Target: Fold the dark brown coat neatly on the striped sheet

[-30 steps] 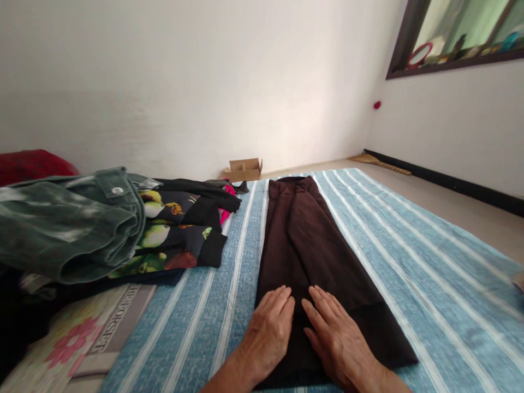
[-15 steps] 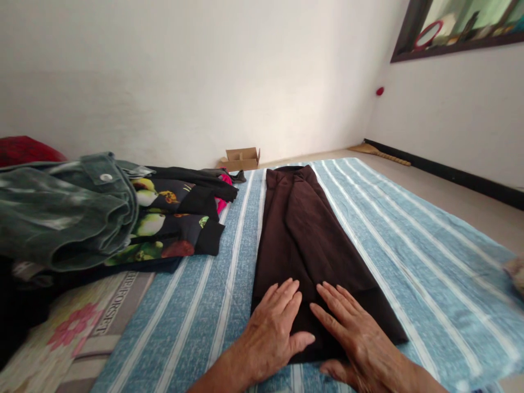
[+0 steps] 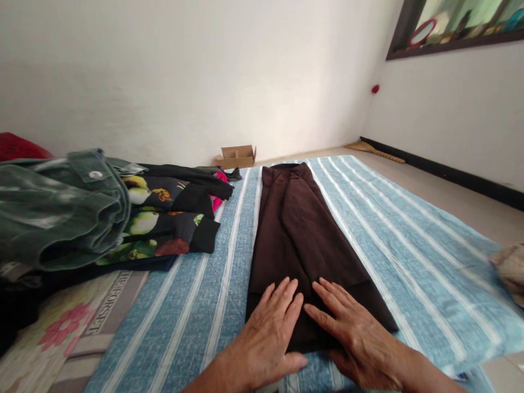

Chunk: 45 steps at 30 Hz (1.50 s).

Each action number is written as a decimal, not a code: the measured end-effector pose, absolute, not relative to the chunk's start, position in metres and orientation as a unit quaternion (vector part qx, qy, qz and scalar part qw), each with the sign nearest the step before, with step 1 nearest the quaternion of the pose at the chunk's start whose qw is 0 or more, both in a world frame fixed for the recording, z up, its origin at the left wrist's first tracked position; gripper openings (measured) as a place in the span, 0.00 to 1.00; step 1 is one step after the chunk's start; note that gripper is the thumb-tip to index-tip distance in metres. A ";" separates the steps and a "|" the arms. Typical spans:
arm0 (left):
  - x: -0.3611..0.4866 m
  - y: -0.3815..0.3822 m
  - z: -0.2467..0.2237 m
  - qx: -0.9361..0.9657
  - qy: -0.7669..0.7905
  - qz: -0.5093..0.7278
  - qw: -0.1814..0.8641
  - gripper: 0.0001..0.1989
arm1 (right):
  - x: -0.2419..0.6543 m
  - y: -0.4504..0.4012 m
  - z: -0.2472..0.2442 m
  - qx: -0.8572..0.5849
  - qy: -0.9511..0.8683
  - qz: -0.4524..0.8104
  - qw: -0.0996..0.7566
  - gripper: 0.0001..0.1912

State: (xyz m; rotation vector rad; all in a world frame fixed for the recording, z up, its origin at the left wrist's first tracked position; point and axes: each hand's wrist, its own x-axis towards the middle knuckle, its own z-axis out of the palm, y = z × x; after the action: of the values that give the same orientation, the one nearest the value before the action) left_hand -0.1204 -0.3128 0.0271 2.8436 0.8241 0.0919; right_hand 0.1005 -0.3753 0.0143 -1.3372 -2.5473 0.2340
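A dark brown garment [image 3: 295, 218] lies lengthwise on the striped blue sheet, its narrow gathered waistband at the far end and its wider hem near me. Whether it is a skirt or folded trousers I cannot tell. My left hand [image 3: 272, 325] rests flat near the hem, its fingers stretched forward and its thumb pointing right. Beside it, my right hand [image 3: 352, 327] also lies flat on the cloth, with the fingers spread a little and angled to the left. Neither hand grips the fabric. Slight folds run along the middle of the garment.
To the left lies a pile of clothes with grey-green denim [image 3: 61, 213] and a black fruit-print garment [image 3: 164, 218]. A cardboard box [image 3: 235, 157] stands by the wall. The striped sheet [image 3: 393, 234] extends right toward a beige bundle [image 3: 510, 267] at its edge.
The view has shifted slightly, so the scene sits a little further left. Both hands stay flat on the brown garment near its hem.
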 end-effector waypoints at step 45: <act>-0.090 -0.317 0.034 0.933 0.353 -0.052 0.054 0.26 | 0.138 -0.368 -0.012 -0.507 -0.855 -0.035 0.108 0.33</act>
State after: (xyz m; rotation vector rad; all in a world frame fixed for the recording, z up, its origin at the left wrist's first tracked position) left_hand -0.0895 -0.3173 0.0336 2.8344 1.0722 -0.1575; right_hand 0.1379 -0.3678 -0.0124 -1.4916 -2.5150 -0.1017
